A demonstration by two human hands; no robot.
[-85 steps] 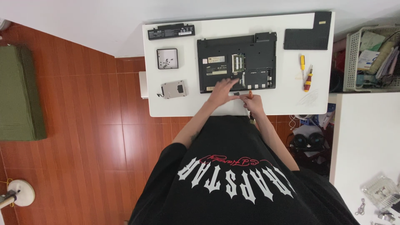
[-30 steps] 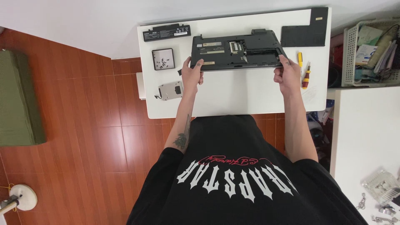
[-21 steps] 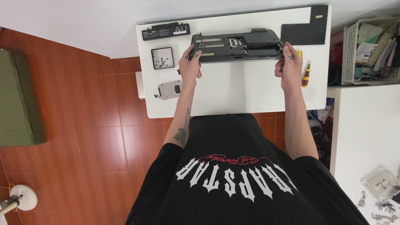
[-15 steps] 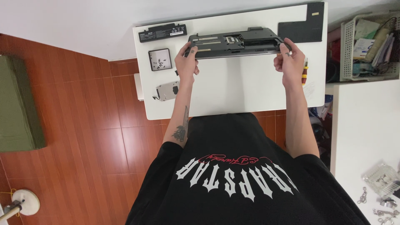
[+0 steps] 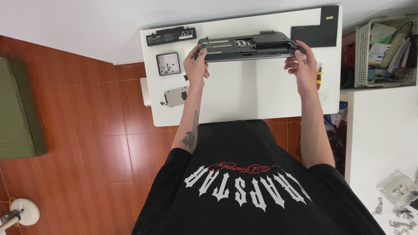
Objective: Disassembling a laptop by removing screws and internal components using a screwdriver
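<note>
On the white rectangular table [image 5: 244,104], a long black battery pack [image 5: 170,35] lies at the far left edge, with a small square black tray of screws [image 5: 168,63] and a silver metal drive caddy [image 5: 176,95] nearer the person. The left hand [image 5: 196,67] is clamped on the left end of the dark grey opened laptop base [image 5: 247,45], which is lifted and tilted on edge above the table's far half. The right hand [image 5: 302,67] grips its right end, fingers closed around it. A flat black cover panel [image 5: 317,31] lies in the far right corner, and a yellow-handled screwdriver [image 5: 319,73] rests just beside the right hand.
</note>
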